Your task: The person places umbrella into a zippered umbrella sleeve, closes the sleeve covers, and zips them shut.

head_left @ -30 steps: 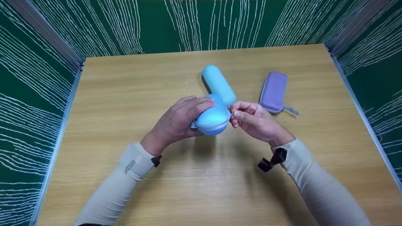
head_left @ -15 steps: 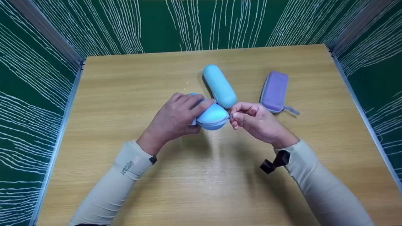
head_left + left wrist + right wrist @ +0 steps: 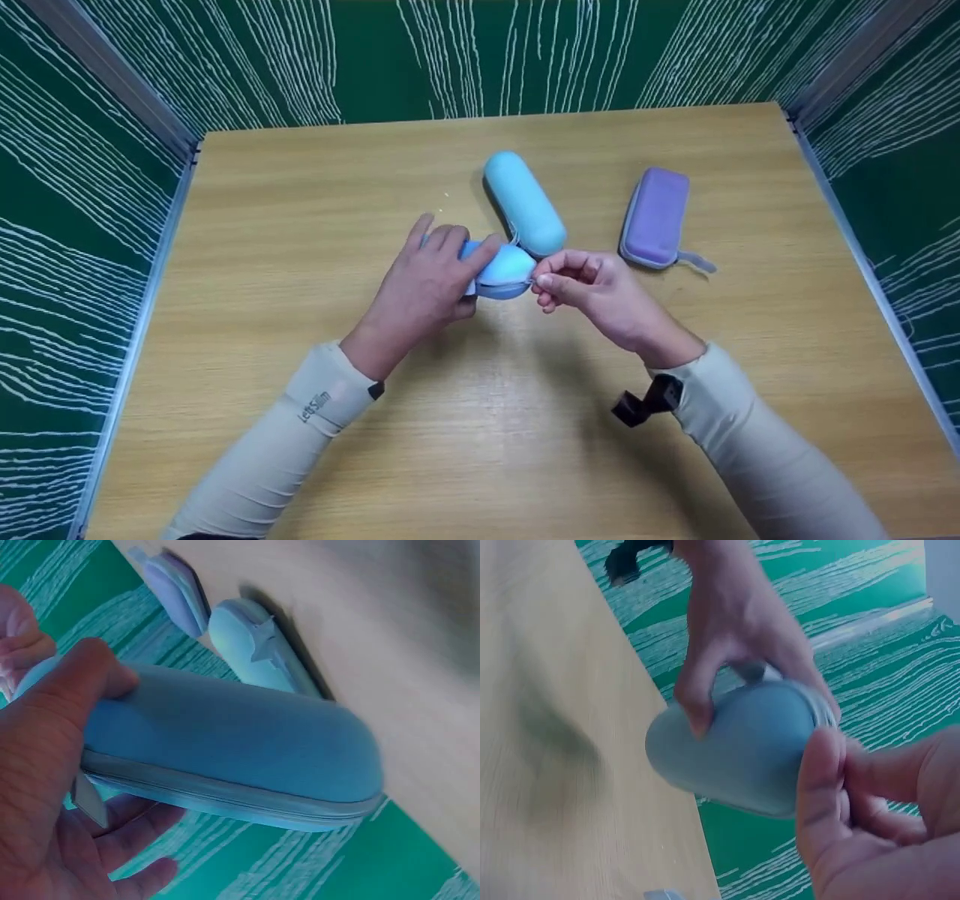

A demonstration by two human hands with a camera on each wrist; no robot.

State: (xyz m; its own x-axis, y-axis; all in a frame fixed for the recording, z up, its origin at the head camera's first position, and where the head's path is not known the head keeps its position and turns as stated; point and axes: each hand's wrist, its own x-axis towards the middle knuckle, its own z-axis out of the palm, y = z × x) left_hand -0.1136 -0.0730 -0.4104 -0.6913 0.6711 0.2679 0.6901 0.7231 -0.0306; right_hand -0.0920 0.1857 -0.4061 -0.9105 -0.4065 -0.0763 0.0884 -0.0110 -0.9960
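Note:
My left hand (image 3: pixel 424 281) grips a blue hard-shell zippered case (image 3: pixel 510 266) above the table, thumb on one side and fingers on the other. In the left wrist view the zipped seam runs along the case (image 3: pixel 240 742), and a grey tab (image 3: pixel 88 799) hangs by the palm. At the right end of the case, the thumb and forefinger of my right hand (image 3: pixel 600 296) pinch the zipper pull; the fingertips mostly hide it. The right wrist view shows that pinch at the edge of the case (image 3: pixel 735 742).
Just behind the held case lies a light-blue rounded case (image 3: pixel 525 202) on the wooden table (image 3: pixel 337 187). A purple zippered case (image 3: pixel 656 217) with a grey strap lies to the right. Green walls with white streaks (image 3: pixel 480 60) border the table.
The held case has turned, showing less of its top, and has shifted slightly away from me. My left hand has rotated over it, with one finger lifting. My right hand has moved a little left.

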